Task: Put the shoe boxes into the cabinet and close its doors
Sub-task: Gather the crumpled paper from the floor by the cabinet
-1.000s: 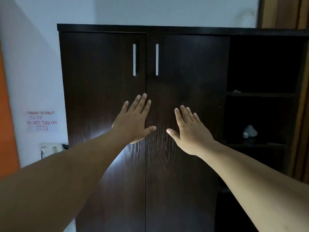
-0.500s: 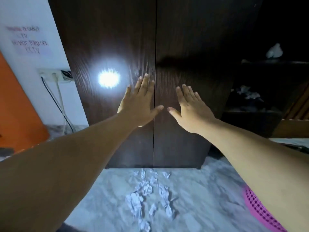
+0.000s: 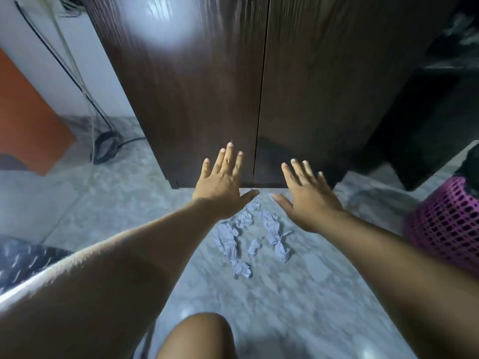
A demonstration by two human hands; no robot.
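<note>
Cabinet doors (image 3: 207, 86) shut ahead of both hands; left hand (image 3: 220, 182), right hand (image 3: 308, 195) spread flat, holding nothing, likely confirming closure.

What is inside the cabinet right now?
Nothing inside shows: both cabinet doors are shut, meeting at a thin seam. Any shoe boxes are hidden. Crumpled paper lies on the floor outside.
</note>
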